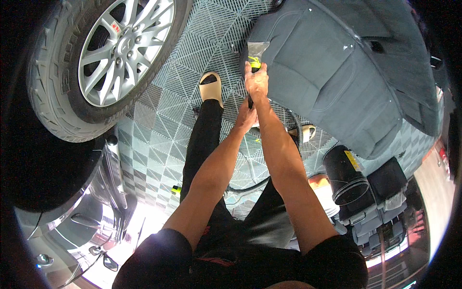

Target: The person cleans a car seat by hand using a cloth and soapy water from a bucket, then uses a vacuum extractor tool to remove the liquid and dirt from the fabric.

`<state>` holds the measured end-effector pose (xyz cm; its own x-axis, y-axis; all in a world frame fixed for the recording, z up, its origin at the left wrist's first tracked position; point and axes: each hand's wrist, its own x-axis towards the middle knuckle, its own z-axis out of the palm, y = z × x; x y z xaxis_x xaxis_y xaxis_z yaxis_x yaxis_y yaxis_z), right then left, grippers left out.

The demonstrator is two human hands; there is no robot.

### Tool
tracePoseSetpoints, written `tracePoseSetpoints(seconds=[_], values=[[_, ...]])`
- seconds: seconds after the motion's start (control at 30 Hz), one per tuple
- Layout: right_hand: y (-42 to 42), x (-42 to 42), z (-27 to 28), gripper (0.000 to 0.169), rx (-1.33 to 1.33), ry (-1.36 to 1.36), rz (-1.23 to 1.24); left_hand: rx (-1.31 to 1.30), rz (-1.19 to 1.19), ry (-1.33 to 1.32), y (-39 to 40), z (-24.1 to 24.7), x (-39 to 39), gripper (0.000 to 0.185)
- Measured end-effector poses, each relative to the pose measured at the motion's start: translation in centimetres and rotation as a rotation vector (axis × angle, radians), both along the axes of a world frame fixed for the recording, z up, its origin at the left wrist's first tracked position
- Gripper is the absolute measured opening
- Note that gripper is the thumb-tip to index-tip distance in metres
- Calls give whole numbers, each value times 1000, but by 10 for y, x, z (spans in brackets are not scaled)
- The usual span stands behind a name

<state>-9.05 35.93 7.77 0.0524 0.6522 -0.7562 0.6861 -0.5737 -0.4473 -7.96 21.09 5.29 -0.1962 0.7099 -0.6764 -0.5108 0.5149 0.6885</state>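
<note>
Both of my hands grip a vacuum extraction tool [257, 50] with a clear, flared nozzle, a yellow-green collar and a black handle. My right hand [257, 80] is closed around it just behind the collar. Lower down, my left hand [247, 115] holds the rear of the black handle, partly hidden by my right forearm. The nozzle's wide end lies over the left edge of a dark grey fabric car seat part [317, 61]; whether it touches the fabric, I cannot tell. A black corrugated hose [299, 126] curves beside my right forearm.
A car wheel [126, 47] stands at the upper left. Grey plastic grid tiles [158, 141] cover the floor. At the right are a black bin [343, 173], a white bucket [326, 195] and more dark seat parts [388, 177]. A yellow-green brush [176, 189] lies beside my left leg.
</note>
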Motion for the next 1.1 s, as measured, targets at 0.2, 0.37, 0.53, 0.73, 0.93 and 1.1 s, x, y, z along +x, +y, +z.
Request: tracePoseSetpoints(seconds=[0.2,0.37,0.53,0.73,0.93,1.1], values=[[-25,9,-7,79,38,-23,32,57,65,-38,-22,2,13,53],[-40,21,-7,76,-28,-10,82,-59,125,-92,-43,-2,35,52],[-54,34,-4,71,3,10,153,62,284,-151,-58,-13,62,52],[-70,59,-12,70,12,29,246,96,441,-317,-78,-28,102,49],[-72,91,-23,66,9,112,343,68,332,24,-66,-34,141,50],[-66,121,-37,65,102,140,446,-9,349,202,-47,-49,185,44]])
